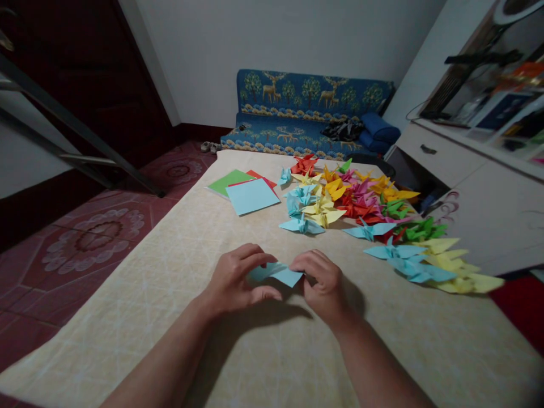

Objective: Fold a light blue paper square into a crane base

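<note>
A small folded piece of light blue origami paper [284,273] is held between my hands, low over the near middle of the table. My right hand [319,283] pinches its right end between thumb and curled fingers. At the left end, my left hand [243,279] has its fingers bent over the paper's upper edge, while its thumb reaches out in front, apart from the fingertips. The fold's left end is partly hidden by that hand. Beyond them lies a square sheet of light blue paper [253,197] on top of a green sheet [227,182] and a red sheet [268,180].
Many folded paper cranes in several colours, including a light blue crane [302,225] and a yellow crane [471,282], cover the table's [170,283] far right. Behind stands a blue patterned sofa [297,122]. A white cabinet [471,175] is right, a metal ladder [91,144] left.
</note>
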A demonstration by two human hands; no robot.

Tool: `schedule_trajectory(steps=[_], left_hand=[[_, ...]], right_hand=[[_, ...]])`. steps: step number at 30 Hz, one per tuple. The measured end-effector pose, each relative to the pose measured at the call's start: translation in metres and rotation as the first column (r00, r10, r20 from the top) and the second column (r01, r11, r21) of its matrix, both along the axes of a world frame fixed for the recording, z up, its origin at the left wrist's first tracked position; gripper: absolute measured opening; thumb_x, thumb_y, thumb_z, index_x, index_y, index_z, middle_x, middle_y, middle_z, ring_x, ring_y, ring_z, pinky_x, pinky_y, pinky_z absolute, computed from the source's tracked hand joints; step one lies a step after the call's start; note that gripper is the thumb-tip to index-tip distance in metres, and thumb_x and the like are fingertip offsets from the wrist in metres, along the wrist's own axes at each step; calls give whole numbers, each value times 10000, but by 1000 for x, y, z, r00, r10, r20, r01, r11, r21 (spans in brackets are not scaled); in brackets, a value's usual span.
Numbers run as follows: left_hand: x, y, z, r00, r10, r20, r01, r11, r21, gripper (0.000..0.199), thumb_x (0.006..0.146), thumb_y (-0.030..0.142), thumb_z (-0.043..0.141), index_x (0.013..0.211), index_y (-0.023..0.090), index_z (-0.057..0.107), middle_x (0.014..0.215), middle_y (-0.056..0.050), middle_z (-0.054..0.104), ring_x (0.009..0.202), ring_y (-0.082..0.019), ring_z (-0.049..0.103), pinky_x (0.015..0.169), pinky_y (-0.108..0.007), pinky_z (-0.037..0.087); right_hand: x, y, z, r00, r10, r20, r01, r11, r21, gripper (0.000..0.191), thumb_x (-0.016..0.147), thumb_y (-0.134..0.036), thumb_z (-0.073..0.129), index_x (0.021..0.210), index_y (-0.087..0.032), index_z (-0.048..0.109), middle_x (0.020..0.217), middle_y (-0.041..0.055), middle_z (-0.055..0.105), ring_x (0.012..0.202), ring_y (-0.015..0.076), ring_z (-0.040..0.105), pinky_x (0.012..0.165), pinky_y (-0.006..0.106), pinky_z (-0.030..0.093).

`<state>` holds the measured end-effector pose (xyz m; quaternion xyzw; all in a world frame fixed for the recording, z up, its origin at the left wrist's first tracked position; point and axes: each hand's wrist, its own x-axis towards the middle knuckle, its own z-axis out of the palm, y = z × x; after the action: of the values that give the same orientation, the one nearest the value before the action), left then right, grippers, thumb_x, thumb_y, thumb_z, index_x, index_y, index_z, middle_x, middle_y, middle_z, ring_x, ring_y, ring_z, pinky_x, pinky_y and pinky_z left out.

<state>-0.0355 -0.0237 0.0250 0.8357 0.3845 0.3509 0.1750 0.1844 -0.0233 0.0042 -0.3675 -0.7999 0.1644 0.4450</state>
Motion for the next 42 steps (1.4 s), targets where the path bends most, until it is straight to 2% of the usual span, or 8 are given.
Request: schedule_trajectory(steps=[6,12,19,23,29,34,37,42], left_hand=[[8,1,-5,994,14,110,-15,1000,10,246,824,108,526,943,195,723,828,-81,681,742,-169,625,657,-267,464],[4,5,4,907,-123,402,165,984,-72,135,798,122,626,849,197,726,841,-96,724,839,-219,639,785,-347,481],[8,6,-4,629,-50,776,426,857,-291,281,706,326,776,530,187,607,743,-90,718,976,-263,603,914,-400,436],[12,4,-11,425,96,900,511,796,-325,349,623,359,825,518,191,538,670,-49,660,987,-251,594,976,-423,418],[12,12,-10,225,327,918,417,819,-394,392,530,278,839,514,189,458,668,-2,620,879,-209,618,1010,-455,416],[-9,29,-13,127,542,830,158,816,-557,187,592,90,718,650,191,571,857,10,678,877,-145,617,887,-314,467],[-15,29,-15,234,528,816,-100,848,-520,87,670,128,672,709,185,620,880,-13,673,907,-156,612,839,-279,466],[-5,18,-11,734,289,615,-228,957,-178,146,797,157,592,906,185,685,1007,-70,675,1014,-213,606,911,-350,457]], right_hand=[[-2,-3,6,999,2,-41,0,999,49,475,657,96,478,919,-244,681,863,33,619,862,205,578,733,340,491],[1,6,2,991,-108,-81,107,994,-24,587,689,73,532,1107,-318,662,1178,47,572,1142,234,518,964,442,465],[-1,8,0,999,-36,-13,35,997,-67,718,694,128,464,1213,-346,613,1368,33,479,1296,213,425,1080,461,380],[0,10,-4,999,24,-38,-26,997,-78,492,781,62,507,1074,-290,687,1239,51,595,1190,195,526,999,429,448],[0,11,-4,983,25,-183,-38,997,-73,373,776,46,505,926,-232,705,1014,52,689,986,191,624,862,368,509],[6,7,3,936,-218,-278,230,973,10,233,802,-38,586,888,-221,702,838,40,648,828,182,621,737,314,511],[8,4,5,935,-276,-221,300,950,82,239,797,-42,592,895,-223,711,839,43,608,810,178,598,702,303,498],[6,4,2,971,-223,-89,234,962,143,269,782,3,552,835,-206,713,796,37,578,797,177,568,700,305,480]])
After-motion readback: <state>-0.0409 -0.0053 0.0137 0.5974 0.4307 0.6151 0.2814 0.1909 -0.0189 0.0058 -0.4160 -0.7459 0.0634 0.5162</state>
